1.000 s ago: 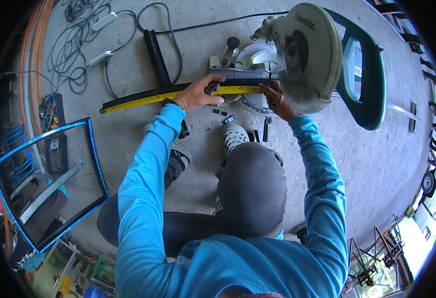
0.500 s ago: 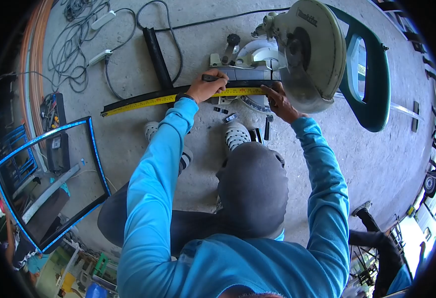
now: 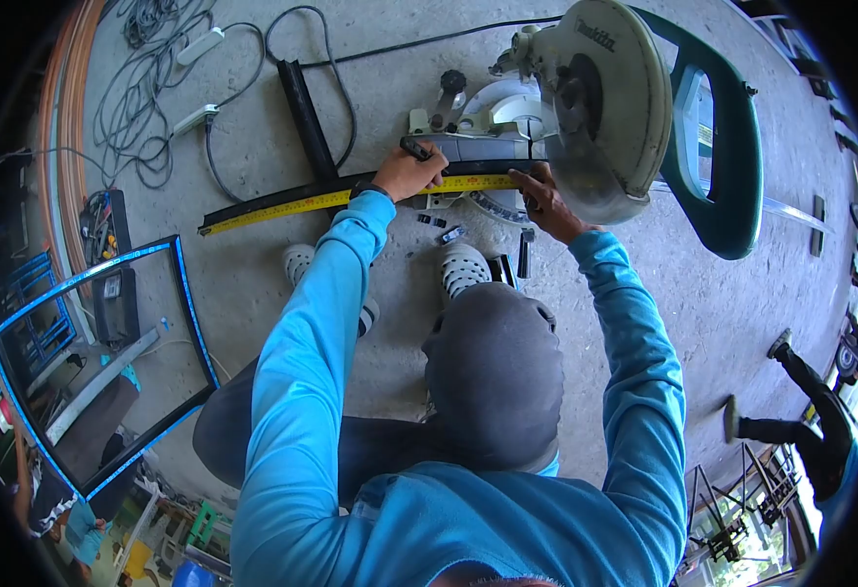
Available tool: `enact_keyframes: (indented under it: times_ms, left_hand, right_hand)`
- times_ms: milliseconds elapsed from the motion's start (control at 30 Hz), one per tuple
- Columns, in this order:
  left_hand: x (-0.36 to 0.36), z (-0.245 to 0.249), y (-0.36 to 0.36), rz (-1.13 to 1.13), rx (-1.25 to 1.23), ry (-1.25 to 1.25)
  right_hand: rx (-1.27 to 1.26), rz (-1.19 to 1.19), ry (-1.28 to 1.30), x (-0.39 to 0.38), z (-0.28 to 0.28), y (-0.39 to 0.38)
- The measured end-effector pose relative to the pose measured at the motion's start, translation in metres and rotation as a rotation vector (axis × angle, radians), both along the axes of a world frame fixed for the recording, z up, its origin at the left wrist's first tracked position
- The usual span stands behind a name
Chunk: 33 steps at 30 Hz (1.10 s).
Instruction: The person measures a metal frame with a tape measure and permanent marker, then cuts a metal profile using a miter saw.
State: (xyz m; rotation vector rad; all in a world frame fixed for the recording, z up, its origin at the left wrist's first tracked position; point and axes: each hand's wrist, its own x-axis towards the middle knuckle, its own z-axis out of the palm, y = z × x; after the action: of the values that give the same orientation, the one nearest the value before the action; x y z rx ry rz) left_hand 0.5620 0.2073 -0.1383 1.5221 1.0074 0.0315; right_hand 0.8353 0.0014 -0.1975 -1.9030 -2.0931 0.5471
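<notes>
Left hand point(image 3: 405, 176), pinching a marker point(image 3: 413, 149), is apparently marking a black strip point(image 3: 287, 189) at the mitre saw point(image 3: 605, 98) while the right hand point(image 3: 546, 201), fingers pressed together, is pinning the yellow tape point(image 3: 292, 203), which must hold steady.

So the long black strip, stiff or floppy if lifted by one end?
Probably semi-rigid: the black strip holds its line beyond the saw. Long and slim, so likely light, may sag. Pushed, its far end would likely pivot.
</notes>
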Motion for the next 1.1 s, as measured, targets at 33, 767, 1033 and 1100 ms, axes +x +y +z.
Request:
enact_keyframes:
  times_ms: [33,767,1033,1100]
  left_hand:
    - [0.000,-0.001,0.000,-0.010,0.004,0.008]
    - [0.000,-0.006,0.002,-0.053,0.028,0.021]
    - [0.003,-0.005,-0.001,-0.094,0.101,0.047]
    - [0.004,-0.046,-0.004,-0.206,0.584,0.094]
  right_hand:
    - [-0.035,-0.009,0.001,-0.002,0.010,0.002]
    - [-0.019,0.006,-0.071,-0.006,0.023,0.006]
    - [0.017,0.014,-0.055,-0.004,0.015,0.004]
    - [0.041,0.031,-0.038,-0.002,0.008,0.001]
